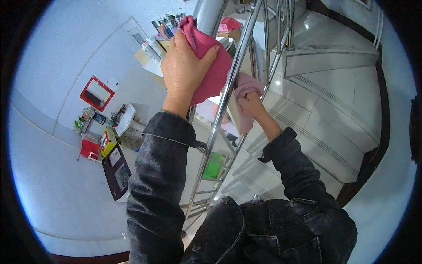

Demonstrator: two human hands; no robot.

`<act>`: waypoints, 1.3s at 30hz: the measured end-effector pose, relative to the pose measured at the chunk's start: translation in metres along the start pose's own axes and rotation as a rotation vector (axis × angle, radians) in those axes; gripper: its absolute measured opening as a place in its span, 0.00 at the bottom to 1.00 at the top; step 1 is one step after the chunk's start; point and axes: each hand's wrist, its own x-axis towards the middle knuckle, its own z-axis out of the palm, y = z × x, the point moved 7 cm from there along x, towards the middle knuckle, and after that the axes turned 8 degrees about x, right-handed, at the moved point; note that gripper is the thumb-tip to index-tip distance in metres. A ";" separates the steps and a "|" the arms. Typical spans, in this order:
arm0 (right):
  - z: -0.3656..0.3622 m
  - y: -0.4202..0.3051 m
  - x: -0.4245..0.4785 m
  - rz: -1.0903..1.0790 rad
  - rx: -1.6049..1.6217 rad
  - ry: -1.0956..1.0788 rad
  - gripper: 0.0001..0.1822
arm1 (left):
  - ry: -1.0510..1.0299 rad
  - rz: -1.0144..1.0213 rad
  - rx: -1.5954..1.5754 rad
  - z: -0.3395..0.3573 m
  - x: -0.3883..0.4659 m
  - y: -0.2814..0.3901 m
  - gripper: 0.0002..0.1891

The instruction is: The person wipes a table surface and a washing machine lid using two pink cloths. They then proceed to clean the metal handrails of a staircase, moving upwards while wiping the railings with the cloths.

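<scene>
My left hand (183,67) grips a dark pink cloth (212,74), its fingers bent over the cloth's bunched upper edge. The cloth lies against the wide steel handrail (210,16) of a stair railing and hides part of it. Lower and to the right, my right hand (254,105) clutches a paler pink cloth (243,120). That cloth is bunched beside the railing's thinner metal bars, behind a slanting steel tube (225,95). Whether it wraps a bar cannot be made out.
Tiled stairs (316,99) with grooved edges curve along the right. Beyond the railing, far below, are a red-framed mirror (97,93), a white table (126,119), a dark two-panel appliance (117,171) and a green object (213,166). White bottles (151,51) stand near the handrail in view.
</scene>
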 end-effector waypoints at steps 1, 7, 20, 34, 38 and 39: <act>0.006 -0.006 -0.002 0.013 -0.066 -0.054 0.11 | -0.002 0.000 0.000 0.001 0.000 0.000 0.39; 0.016 0.019 0.008 -0.127 -0.133 0.024 0.12 | -0.004 0.008 -0.015 0.001 0.000 0.001 0.38; 0.040 0.095 -0.011 -0.224 -0.269 0.095 0.17 | -0.105 -0.150 -0.038 -0.019 -0.002 0.031 0.37; 0.077 0.245 -0.081 0.217 -0.428 -0.112 0.24 | -0.031 -0.190 -0.305 -0.010 -0.007 0.039 0.45; 0.066 0.288 -0.104 -0.194 -0.606 0.195 0.15 | -0.122 -0.161 -0.408 -0.021 0.006 0.057 0.45; 0.075 0.297 -0.105 -0.157 -0.658 0.138 0.15 | -0.125 -0.178 -0.446 -0.019 0.004 0.052 0.44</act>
